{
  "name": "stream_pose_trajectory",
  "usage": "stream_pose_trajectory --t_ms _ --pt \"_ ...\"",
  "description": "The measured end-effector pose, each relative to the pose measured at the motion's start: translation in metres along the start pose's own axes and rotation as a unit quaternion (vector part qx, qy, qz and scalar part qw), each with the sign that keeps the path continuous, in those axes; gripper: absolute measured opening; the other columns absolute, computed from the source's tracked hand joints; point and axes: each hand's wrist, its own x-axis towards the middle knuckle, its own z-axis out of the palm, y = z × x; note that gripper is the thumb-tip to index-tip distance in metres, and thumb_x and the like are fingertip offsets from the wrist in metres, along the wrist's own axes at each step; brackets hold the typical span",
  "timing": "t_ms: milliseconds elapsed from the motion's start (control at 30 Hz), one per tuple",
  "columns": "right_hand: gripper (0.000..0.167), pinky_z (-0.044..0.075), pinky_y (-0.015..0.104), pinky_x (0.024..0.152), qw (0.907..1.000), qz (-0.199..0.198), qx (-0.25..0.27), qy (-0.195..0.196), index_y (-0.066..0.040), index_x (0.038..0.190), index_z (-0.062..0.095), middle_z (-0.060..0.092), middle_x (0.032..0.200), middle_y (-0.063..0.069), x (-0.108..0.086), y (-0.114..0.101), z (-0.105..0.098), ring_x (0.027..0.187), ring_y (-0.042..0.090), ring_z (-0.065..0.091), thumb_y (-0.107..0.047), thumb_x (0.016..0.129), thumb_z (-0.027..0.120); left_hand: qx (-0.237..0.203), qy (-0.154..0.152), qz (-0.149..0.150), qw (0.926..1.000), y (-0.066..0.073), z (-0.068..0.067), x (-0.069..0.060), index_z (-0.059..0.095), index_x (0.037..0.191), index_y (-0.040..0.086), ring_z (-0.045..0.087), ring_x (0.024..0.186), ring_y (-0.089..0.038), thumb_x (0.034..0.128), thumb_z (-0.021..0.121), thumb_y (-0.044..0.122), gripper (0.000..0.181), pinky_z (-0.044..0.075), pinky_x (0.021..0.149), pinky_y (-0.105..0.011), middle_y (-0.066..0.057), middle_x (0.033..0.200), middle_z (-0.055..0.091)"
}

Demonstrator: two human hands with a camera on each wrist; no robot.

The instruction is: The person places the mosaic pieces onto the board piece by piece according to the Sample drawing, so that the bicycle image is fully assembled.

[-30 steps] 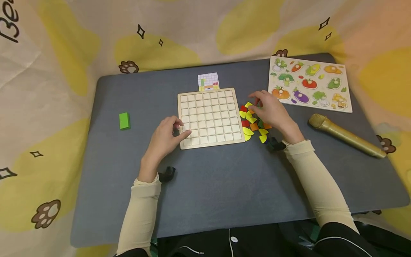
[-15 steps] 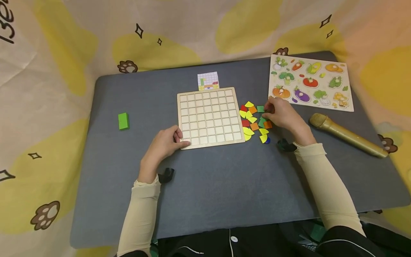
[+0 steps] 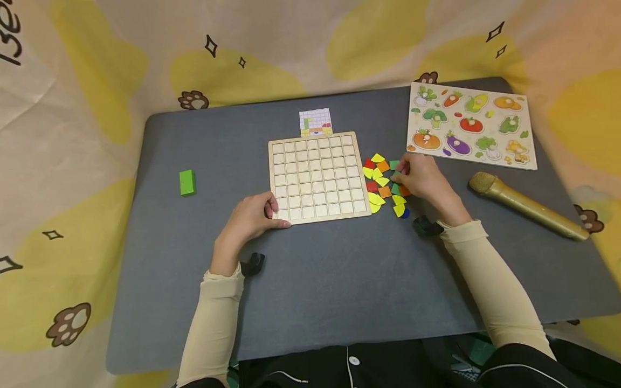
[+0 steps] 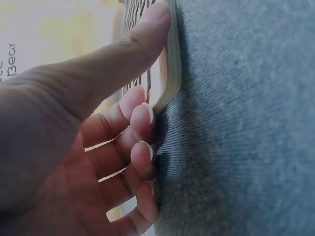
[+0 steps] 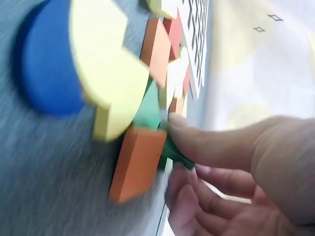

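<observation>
Wooden grid board (image 3: 320, 179), flat on grey tabletop (image 3: 310, 285), near-left corner gripped by left hand (image 3: 249, 215), green piece (image 5: 178, 153) pinched between thumb and fingers of right hand (image 3: 423, 175), among loose coloured pieces (image 3: 382, 182) right of board.

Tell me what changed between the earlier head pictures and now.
The right hand shifted rightward across the loose pieces and now pinches a green piece. The left hand moved down to the near left corner of the grid board and now holds it there. The board, pattern card, green block, vegetable puzzle and microphone stayed put.
</observation>
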Motion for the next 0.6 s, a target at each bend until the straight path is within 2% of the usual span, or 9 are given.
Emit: stream_pose_trajectory --t_ms 167,267,433,600 --pt "0.019 0.042 0.038 0.066 0.9940 -0.031 0.031 0.100 0.005 0.103 0.067 0.062 0.088 0.020 0.010 -0.022 0.020 0.076 0.032 0.055 -0.010 0.097 0.076 0.007 0.003 -0.002 1.0000 0.001 0.000 0.001 0.058 0.093 0.011 0.050 0.074 -0.022 0.0785 0.096 0.035 0.047 0.037 0.069 -0.035 -0.003 0.081 0.055" --pt "0.013 0.043 0.038 0.068 0.9882 -0.060 0.053 0.130 0.004 0.102 0.072 0.067 0.088 0.021 0.021 -0.041 0.036 0.078 0.033 0.058 -0.008 0.098 0.075 0.011 0.001 -0.003 0.9999 0.001 0.000 0.001 0.058 0.093 0.011 0.050 0.074 -0.022 0.0792 0.095 0.035 0.047 0.036 0.069 -0.035 -0.003 0.081 0.055" --pt "0.010 0.047 0.041 0.077 0.9853 -0.090 0.092 0.113 0.003 0.104 0.074 0.071 0.096 0.022 0.040 -0.074 0.055 0.084 0.033 0.062 -0.006 0.100 0.071 0.013 -0.001 -0.010 0.9999 0.001 0.001 0.002 0.057 0.094 0.012 0.051 0.076 -0.022 0.0797 0.095 0.036 0.047 0.037 0.070 -0.035 -0.003 0.083 0.055" --pt "0.016 0.049 0.040 0.084 0.9844 -0.123 0.100 0.077 0.003 0.111 0.077 0.071 0.105 0.020 0.055 -0.101 0.073 0.092 0.032 0.062 -0.002 0.102 0.066 0.009 -0.008 -0.016 0.9998 -0.001 0.001 0.003 0.057 0.095 0.013 0.051 0.076 -0.022 0.0795 0.095 0.036 0.048 0.037 0.070 -0.035 -0.003 0.084 0.055"
